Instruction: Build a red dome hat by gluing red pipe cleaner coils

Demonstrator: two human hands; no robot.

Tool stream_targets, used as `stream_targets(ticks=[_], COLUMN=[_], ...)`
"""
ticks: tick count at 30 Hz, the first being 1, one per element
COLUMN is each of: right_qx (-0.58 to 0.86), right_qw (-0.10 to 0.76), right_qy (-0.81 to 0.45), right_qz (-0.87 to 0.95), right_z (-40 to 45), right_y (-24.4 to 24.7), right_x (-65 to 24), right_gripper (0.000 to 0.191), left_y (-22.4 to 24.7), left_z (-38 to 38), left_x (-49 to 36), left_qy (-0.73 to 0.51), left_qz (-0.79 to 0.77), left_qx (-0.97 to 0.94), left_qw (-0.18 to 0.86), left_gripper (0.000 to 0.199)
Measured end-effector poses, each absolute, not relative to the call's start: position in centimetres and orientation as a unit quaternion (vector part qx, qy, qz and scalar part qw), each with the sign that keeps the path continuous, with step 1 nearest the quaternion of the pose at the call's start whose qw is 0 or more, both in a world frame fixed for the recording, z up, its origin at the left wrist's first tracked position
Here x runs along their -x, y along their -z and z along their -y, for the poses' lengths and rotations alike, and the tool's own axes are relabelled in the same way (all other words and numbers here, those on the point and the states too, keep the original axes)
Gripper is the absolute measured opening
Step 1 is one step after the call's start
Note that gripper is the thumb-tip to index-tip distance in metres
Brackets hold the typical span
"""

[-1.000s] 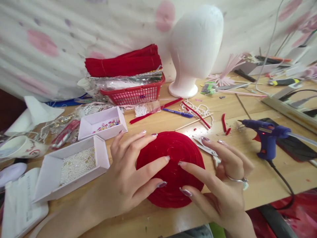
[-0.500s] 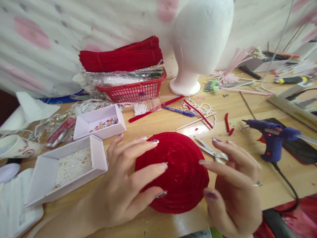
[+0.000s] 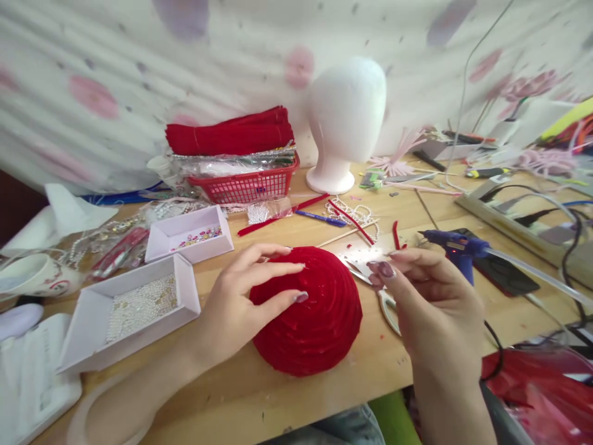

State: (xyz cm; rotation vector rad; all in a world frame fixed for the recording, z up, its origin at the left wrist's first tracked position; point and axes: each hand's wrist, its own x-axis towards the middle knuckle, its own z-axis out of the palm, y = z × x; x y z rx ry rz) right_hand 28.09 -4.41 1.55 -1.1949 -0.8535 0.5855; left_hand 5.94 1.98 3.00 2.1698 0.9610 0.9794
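A round, dome-like red coiled piece (image 3: pixel 319 321) rests on the wooden table in front of me. My left hand (image 3: pixel 250 303) lies over its left side with fingers spread, the fingertips on or just above its top. To the right of the piece, my right hand (image 3: pixel 426 296) is raised with thumb and fingertips pressed together; whatever is between them is too small to name. Behind and below these fingers lie metal scissors (image 3: pixel 389 312), partly hidden. A blue glue gun (image 3: pixel 456 244) with a lit red light stands just beyond my right hand.
White boxes of pearls (image 3: pixel 86 340) and coloured gems (image 3: pixel 160 238) sit at left. Behind are a red basket (image 3: pixel 250 187) and a white foam head (image 3: pixel 347 111). A blue pen (image 3: pixel 319 218), bead strings, red strips and a phone (image 3: pixel 504 272) lie around; a power strip (image 3: pixel 519 216) is at right.
The view has shifted and takes in more of the right side. My right hand has moved away from the red piece and its fingers have closed together. My left hand stays at the piece.
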Motion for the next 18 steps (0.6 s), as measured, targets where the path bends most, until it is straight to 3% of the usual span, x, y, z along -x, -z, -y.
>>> stream_targets(ticks=[3, 9, 13, 15, 17, 18], right_qx=[0.513, 0.474, 0.485, 0.510, 0.513, 0.502], right_qw=[0.705, 0.717, 0.721, 0.712, 0.677, 0.648], right_qy=[-0.305, -0.313, -0.258, -0.209, -0.226, -0.268], right_qz=[0.383, 0.404, 0.423, 0.434, 0.477, 0.507], right_z=[4.1, 4.3, 4.0, 3.4, 2.3, 1.7], right_y=[-2.1, -2.3, -3.5, -4.4, -4.9, -4.9], right_x=[-28.5, -29.2, -30.9, -31.3, -30.9, -30.3], right_gripper=[0.021, 0.024, 0.026, 0.028, 0.036, 0.046], left_y=[-2.5, -5.6, -10.2, -11.1, -10.4, -9.5], left_z=[-2.0, -3.6, -5.8, -6.1, -5.7, -5.3], left_x=[-6.7, -3.9, 0.3, 1.1, 0.2, -0.7], left_qy=[-0.398, -0.501, -0.681, -0.695, -0.614, -0.567], left_qz=[-0.362, -0.386, -0.333, -0.342, -0.372, -0.385], left_qx=[-0.786, -0.696, -0.568, -0.556, -0.598, -0.616], left_qw=[0.304, 0.340, 0.319, 0.301, 0.356, 0.387], left_gripper=[0.010, 0.011, 0.039, 0.048, 0.038, 0.017])
